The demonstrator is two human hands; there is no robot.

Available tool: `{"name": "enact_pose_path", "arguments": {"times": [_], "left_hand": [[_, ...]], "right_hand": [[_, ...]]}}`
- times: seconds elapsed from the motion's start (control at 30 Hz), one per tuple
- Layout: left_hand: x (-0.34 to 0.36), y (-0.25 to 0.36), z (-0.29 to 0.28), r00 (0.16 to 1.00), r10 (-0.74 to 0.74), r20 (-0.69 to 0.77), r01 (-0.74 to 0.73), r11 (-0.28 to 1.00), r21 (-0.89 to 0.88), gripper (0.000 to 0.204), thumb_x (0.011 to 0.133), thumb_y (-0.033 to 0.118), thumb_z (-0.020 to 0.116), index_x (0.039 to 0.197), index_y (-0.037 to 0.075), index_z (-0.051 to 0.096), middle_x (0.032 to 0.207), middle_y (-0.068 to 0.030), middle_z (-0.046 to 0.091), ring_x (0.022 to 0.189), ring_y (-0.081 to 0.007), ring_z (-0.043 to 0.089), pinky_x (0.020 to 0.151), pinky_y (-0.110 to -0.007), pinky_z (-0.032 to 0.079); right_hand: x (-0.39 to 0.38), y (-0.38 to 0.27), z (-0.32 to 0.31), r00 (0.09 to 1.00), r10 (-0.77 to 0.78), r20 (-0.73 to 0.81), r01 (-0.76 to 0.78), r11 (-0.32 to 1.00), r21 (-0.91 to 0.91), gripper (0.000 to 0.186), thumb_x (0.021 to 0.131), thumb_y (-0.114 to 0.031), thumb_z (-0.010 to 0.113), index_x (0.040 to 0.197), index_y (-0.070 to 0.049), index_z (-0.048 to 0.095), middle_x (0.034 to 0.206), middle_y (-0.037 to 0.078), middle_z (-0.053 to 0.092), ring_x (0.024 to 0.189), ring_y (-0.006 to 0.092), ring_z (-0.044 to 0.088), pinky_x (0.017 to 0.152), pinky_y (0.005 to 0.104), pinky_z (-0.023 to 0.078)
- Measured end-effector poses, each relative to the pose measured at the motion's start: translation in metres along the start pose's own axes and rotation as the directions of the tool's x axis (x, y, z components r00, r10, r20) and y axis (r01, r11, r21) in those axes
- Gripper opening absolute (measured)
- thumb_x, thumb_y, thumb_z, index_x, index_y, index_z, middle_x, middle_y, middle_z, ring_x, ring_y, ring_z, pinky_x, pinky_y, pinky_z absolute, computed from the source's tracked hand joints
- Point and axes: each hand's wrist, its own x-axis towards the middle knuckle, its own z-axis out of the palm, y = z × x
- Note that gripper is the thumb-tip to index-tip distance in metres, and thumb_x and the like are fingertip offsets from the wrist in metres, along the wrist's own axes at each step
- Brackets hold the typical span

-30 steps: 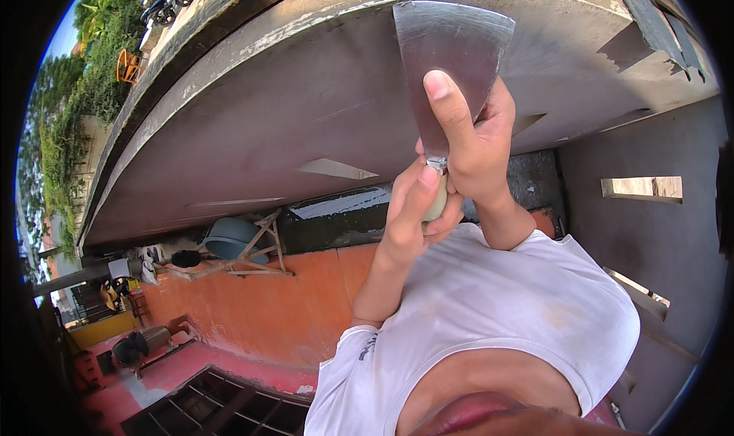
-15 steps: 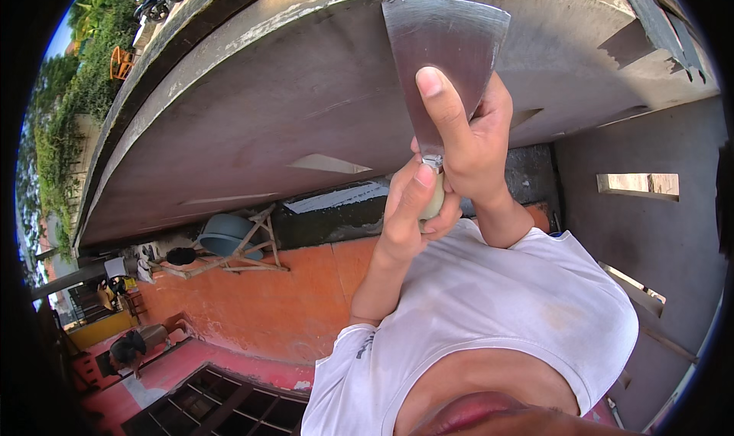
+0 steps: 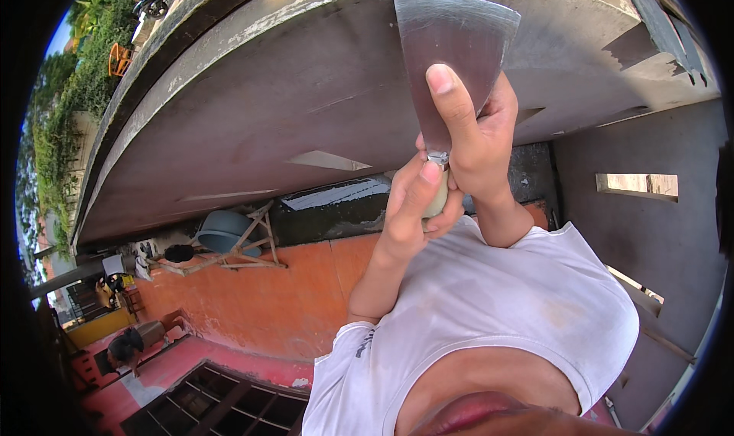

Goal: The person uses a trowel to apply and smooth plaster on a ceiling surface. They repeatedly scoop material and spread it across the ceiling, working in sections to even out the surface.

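Observation:
A wide metal scraper (image 3: 455, 30) with a pale handle is held upright in front of a grey concrete surface (image 3: 283, 84). My left hand (image 3: 413, 214) is wrapped round the handle below the blade. My right hand (image 3: 482, 138) grips the blade from the right, its thumb lying across the metal face and its fingers mostly hidden behind. The blade's broad edge is at the top, close to the concrete surface in the picture; whether it touches cannot be told.
A grey-blue tub (image 3: 222, 233) rests by a wooden trestle (image 3: 264, 252) on the orange floor (image 3: 298, 306). A co-worker (image 3: 130, 344) bends low at lower left. A grey wall (image 3: 642, 145) with slot openings stands at right. Plants and a motorbike show at upper left.
My hands and the scraper have risen slightly in the picture, after shifting a little left and back right. The grip is the same.

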Motion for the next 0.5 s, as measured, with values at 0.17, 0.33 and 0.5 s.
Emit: {"name": "enact_pose_path", "arguments": {"times": [0.17,0.33,0.5], "left_hand": [[0.0,0.003,0.003,1.0,0.01,-0.021,-0.01,1.0,0.006,0.042,0.103,0.045,0.037,0.102,0.004,0.045,0.052,0.0,0.04,0.04,-0.0038,0.027,0.038,-0.022,0.021],[-0.001,-0.003,-0.003,1.0,0.008,-0.006,-0.008,1.0,0.001,0.042,0.103,0.046,0.037,0.101,0.005,0.045,0.052,0.0,0.04,0.04,-0.004,0.027,0.038,-0.022,0.021],[-0.001,-0.001,0.004,1.0,0.005,-0.027,-0.005,1.0,0.012,0.042,0.103,0.046,0.037,0.099,0.005,0.045,0.052,0.0003,0.039,0.039,-0.0043,0.027,0.038,-0.022,0.021]], "right_hand": [[0.006,0.0,0.001,0.998,-0.042,0.038,0.041,0.999,0.006,0.025,0.094,-0.027,0.065,0.094,-0.002,0.059,0.07,0.003,0.06,0.047,0.0078,0.053,0.041,0.0226,0.041],[0.001,0.003,-0.001,1.0,0.0,0.021,0.0,1.0,0.015,0.026,0.094,-0.027,0.064,0.095,-0.002,0.059,0.07,0.003,0.06,0.047,0.0081,0.053,0.04,0.0229,0.041],[0.0,0.002,-0.003,1.0,0.02,0.021,-0.021,0.999,0.029,0.025,0.094,-0.027,0.064,0.096,-0.002,0.059,0.07,0.004,0.06,0.047,0.0084,0.053,0.041,0.0229,0.041]]}}
